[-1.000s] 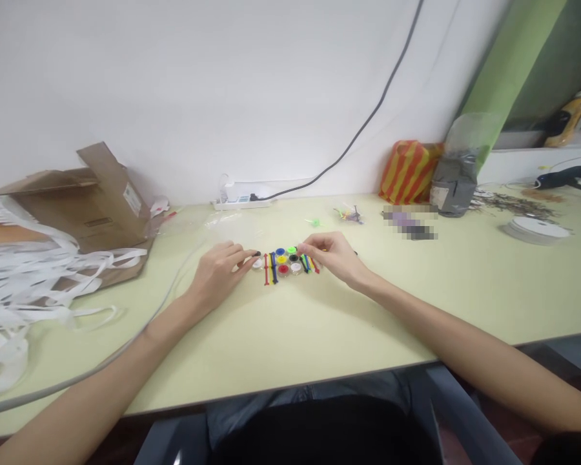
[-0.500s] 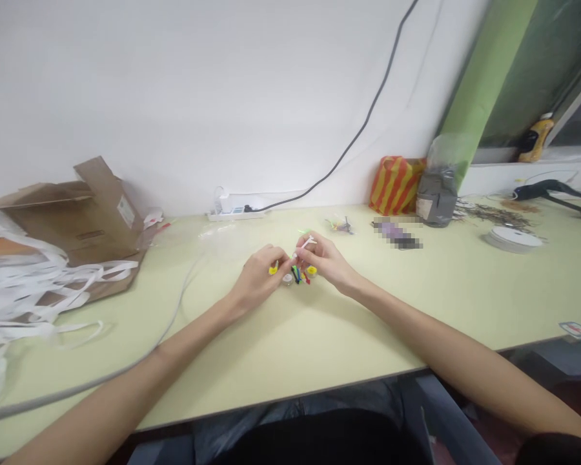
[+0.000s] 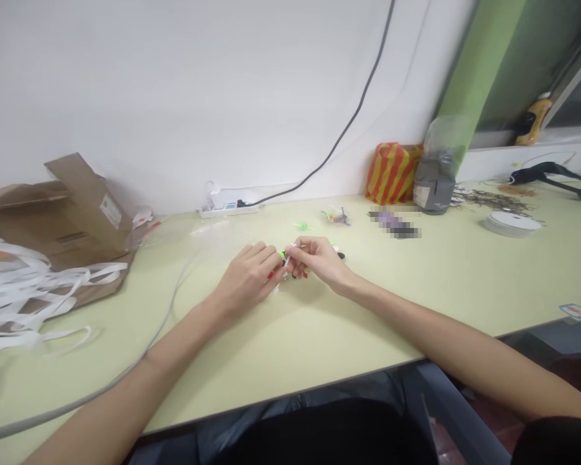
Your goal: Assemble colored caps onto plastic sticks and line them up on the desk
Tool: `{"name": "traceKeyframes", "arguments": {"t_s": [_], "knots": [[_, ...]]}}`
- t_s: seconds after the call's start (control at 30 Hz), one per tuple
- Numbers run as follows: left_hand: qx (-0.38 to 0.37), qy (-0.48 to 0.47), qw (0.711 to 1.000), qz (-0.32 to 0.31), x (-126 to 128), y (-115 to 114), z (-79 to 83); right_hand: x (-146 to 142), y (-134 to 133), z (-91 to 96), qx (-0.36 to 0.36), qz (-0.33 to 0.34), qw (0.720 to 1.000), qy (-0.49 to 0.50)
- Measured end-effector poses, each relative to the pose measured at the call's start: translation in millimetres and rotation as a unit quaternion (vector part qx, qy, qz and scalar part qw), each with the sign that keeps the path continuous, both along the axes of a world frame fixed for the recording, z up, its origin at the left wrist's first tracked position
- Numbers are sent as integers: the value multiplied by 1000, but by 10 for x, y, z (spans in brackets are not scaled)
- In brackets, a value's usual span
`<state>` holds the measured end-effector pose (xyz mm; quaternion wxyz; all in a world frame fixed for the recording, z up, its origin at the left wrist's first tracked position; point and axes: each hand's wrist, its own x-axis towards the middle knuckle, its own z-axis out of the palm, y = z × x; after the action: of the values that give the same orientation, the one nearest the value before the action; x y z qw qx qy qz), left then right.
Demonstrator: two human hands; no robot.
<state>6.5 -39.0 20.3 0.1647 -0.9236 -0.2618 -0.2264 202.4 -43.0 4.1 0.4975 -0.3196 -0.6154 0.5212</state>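
Observation:
My left hand [image 3: 249, 278] and my right hand [image 3: 317, 260] meet over a small cluster of coloured plastic pieces [image 3: 290, 271] on the pale yellow-green table [image 3: 319, 336]. Most of the cluster is hidden under my fingers; bits of green, red and black show. My right hand pinches a thin white stick-like piece [image 3: 288, 252] that points toward my left fingertips. My left fingers are curled together on the pieces below it. What exactly they grip is too small to make out.
A green piece [image 3: 301, 227] and a small pile of coloured pieces [image 3: 337, 216] lie farther back. An open cardboard box [image 3: 68, 210] with white strips [image 3: 33, 290] sits at left, a power strip [image 3: 227, 205] by the wall, a striped bag [image 3: 393, 172], a tape roll [image 3: 512, 223] at right.
The neat rows of coloured caps and sticks seen a second ago are now covered by my hands. My left hand slid right to meet the right, which lifted a white stick.

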Motion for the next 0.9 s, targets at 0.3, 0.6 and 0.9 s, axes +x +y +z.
{"name": "traceKeyframes", "arguments": {"t_s": [0.3,0.6,0.9], "knots": [[4,75,997,-24,-34,-21,90,-19,-48,11,-28,23,999,4],[-111,-5,993,-29,-36,-8,22,18,-43,-10,-33,64,997,-24],[-146,3,986,83,-447,333,135,45,21,-84,-25,15,998,-64]]}}
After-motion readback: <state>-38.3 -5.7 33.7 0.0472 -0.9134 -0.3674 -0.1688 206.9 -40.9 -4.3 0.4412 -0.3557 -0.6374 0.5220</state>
